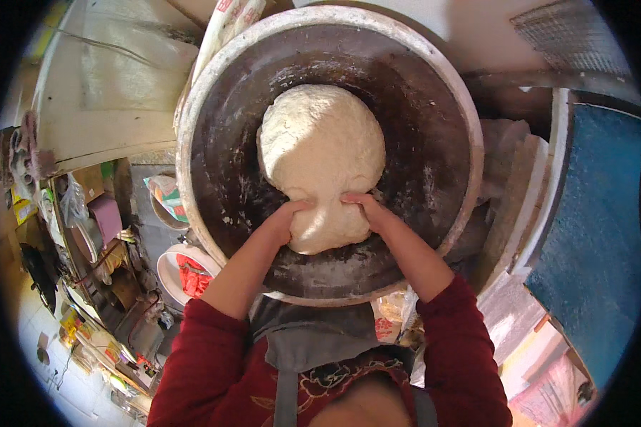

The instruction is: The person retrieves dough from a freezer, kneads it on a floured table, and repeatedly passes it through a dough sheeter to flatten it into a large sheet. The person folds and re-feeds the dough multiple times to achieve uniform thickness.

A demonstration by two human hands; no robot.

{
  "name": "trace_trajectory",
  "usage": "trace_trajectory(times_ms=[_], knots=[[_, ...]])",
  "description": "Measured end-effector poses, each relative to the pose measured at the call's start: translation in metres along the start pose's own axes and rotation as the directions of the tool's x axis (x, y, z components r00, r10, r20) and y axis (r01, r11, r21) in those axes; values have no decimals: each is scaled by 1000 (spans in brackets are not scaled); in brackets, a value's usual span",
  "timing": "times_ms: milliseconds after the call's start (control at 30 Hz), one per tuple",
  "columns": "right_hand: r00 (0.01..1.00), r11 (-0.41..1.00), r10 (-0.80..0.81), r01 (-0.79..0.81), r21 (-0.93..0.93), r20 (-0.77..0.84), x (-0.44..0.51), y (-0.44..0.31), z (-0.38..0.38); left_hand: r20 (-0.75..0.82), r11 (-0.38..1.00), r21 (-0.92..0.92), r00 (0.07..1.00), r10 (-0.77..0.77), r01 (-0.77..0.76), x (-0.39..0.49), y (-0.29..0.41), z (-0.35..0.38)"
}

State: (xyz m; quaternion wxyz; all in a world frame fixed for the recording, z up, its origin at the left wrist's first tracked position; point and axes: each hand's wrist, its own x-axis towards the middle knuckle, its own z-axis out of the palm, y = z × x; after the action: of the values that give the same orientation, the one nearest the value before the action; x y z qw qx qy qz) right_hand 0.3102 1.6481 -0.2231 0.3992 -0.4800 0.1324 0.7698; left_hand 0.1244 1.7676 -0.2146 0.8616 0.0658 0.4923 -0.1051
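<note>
A large pale lump of dough (326, 144) lies in a wide, round, dark-walled vat (422, 144) with a thick whitish rim. Its near end is pinched into a smaller lobe between my two hands. My left hand (288, 216) grips the left side of that narrowing, with the fingertips sunk in or hidden by the dough. Opposite it, my right hand (367, 210) grips the right side, its thumb lying on top. Dry dough smears mark the vat's inner wall. Sunlight falls across the dough's upper left.
Left of the vat stand a white bucket (165, 272) holding a red plastic bag (193, 275) and a container with a printed bag (168, 195). Cluttered shelving (104, 224) fills the far left. At right is a blue surface (598, 213) with a pale frame.
</note>
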Motion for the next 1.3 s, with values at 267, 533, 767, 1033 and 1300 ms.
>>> trace_trajectory(times_ms=[267, 533, 767, 1033, 1300], knots=[[999, 999, -37, 37, -3, 7, -52, 19, 10, 70, 996, 79, 997, -45, 39, -44, -13, 9], [993, 993, 117, -117, -9, -1, -6, 12, 5, -14, 964, 173, 980, -201, 200, -4, 1, 16], [975, 978, 207, -205, 30, -83, 20, 2, -2, -83, 985, 44, 983, -165, 169, 28, 5, 20], [947, 971, -23, -56, -233, -321, 30, 7, 3, -40, 978, 187, 996, -82, 88, 32, 4, 18], [956, 954, -184, 117, -275, -231, 17, 3, 14, -79, 991, 111, 995, -69, 77, 22, 1, 31]])
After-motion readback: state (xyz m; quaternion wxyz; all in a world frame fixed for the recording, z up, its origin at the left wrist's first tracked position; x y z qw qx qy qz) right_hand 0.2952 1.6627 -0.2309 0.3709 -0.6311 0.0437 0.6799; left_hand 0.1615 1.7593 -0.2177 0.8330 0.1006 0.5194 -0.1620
